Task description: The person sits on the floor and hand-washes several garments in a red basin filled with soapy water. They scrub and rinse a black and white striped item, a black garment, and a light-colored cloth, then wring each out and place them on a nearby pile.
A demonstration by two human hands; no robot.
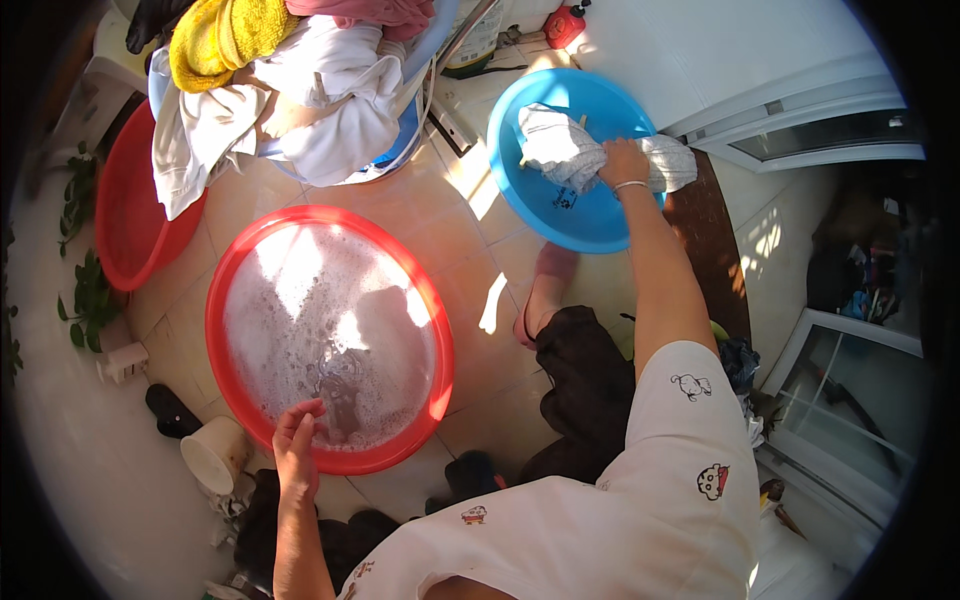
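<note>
My right hand point(625, 163) grips the middle of a bunched, pale grey patterned cloth point(562, 146) over a light blue plastic basin point(517, 199). One end of the cloth sticks out past the basin's right rim. My left hand point(297, 442) is at the near rim of a large red plastic basin point(444, 330), fingers loosely curled and holding nothing. Foamy water point(300, 322) fills that basin, with suds over most of the surface and a darker gap in the foam near my left hand.
A laundry basket point(420, 124) at the top overflows with white clothes point(330, 90) and a yellow towel point(232, 37). Another red basin point(142, 217) leans at the left. A black slipper point(171, 411) and cream bucket point(214, 454) stand near the left wall. A red pump bottle point(565, 27) stands behind the blue basin.
</note>
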